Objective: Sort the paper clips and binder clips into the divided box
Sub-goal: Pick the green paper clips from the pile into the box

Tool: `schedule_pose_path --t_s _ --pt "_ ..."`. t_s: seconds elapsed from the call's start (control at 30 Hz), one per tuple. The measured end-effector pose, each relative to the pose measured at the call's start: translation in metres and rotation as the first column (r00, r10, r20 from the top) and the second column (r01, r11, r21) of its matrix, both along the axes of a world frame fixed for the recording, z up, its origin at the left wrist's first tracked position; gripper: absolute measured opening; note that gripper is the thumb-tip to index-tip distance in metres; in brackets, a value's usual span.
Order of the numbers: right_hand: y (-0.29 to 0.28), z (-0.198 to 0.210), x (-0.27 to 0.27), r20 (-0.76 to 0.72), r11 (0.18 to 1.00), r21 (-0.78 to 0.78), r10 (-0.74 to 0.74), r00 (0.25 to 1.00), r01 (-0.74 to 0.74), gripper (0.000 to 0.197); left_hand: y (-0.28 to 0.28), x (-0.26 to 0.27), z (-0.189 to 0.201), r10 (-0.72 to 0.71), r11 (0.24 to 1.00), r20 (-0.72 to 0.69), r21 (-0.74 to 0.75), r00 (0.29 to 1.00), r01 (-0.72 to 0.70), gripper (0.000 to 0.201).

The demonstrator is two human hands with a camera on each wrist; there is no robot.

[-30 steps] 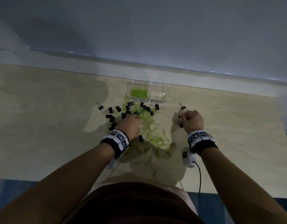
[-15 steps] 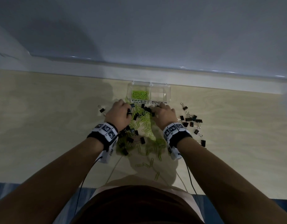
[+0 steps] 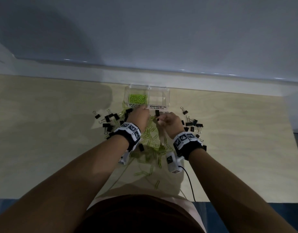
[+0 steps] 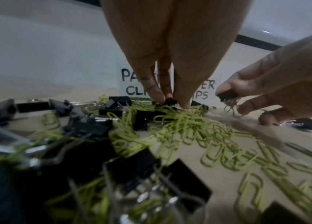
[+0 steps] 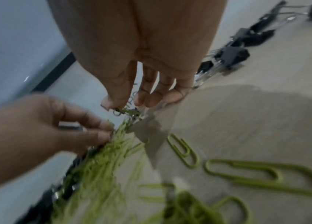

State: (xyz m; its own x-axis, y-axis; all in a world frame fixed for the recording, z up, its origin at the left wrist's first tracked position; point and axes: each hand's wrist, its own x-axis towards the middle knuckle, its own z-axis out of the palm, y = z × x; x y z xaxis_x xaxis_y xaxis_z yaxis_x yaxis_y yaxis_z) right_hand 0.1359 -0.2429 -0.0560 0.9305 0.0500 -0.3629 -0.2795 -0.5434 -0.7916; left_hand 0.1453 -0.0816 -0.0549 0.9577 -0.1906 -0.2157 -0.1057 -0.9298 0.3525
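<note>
Green wire paper clips (image 3: 150, 132) lie heaped with small black binder clips (image 3: 109, 117) on the pale wooden table (image 3: 44, 140), just before the clear plastic divided box (image 3: 167, 96) at its far edge. Its left compartment holds green clips. The left hand (image 3: 139, 116) pinches a black binder clip (image 4: 169, 101) in the heap. The right hand (image 3: 170, 121) pinches another binder clip (image 4: 227, 96) above the table.
</note>
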Motion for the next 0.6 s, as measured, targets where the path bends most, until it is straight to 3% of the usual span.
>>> schedule_pose_path --t_s 0.07,0.13,0.27,0.33,0.47,0.6 --pt "-0.008 0.002 -0.003 -0.051 0.987 0.132 -0.084 0.995 0.09 0.022 0.007 -0.002 -0.004 0.036 0.999 -0.027 0.016 0.999 -0.035 0.01" --pt "-0.014 0.008 -0.005 -0.147 0.938 0.275 -0.175 0.974 0.21 0.014 0.015 -0.006 -0.005 0.085 0.996 -0.045 0.013 0.995 -0.085 0.009" --pt "-0.025 0.018 -0.007 -0.351 0.689 0.579 -0.272 0.896 0.436 0.014 0.028 -0.013 0.001 0.196 0.975 -0.071 -0.096 0.978 -0.202 0.01" --pt "-0.029 0.021 -0.007 -0.386 0.637 0.621 -0.259 0.885 0.457 0.012 0.036 -0.018 0.004 0.24 0.963 -0.065 -0.11 0.969 -0.246 0.011" --pt "-0.028 0.023 -0.009 -0.373 0.688 0.599 -0.213 0.903 0.41 0.007 0.052 -0.027 0.007 0.295 0.953 -0.02 -0.064 0.955 -0.296 0.011" --pt "-0.024 0.026 -0.008 -0.255 0.898 0.407 -0.066 0.965 0.169 0.006 0.05 -0.031 0.008 0.232 0.973 -0.079 0.037 0.969 -0.23 0.024"
